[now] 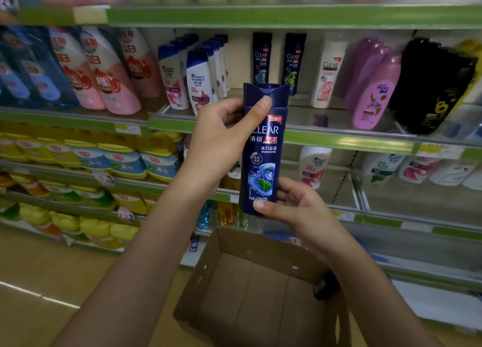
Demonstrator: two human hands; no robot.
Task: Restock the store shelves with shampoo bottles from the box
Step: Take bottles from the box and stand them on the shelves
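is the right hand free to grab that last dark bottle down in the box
Probably not yet: the right hand grips the base of the blue Clear bottle, which the left hand holds near its cap. The dark bottle lies below in the open cardboard box, half hidden behind the right forearm.

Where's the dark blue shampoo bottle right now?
Head view, centre: the dark blue shampoo bottle is upright above the box, left hand near its cap, right hand at its base.

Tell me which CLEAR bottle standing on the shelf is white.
The rightmost CLEAR bottle, white with a pink label. The two dark CLEAR bottles stand to its left.
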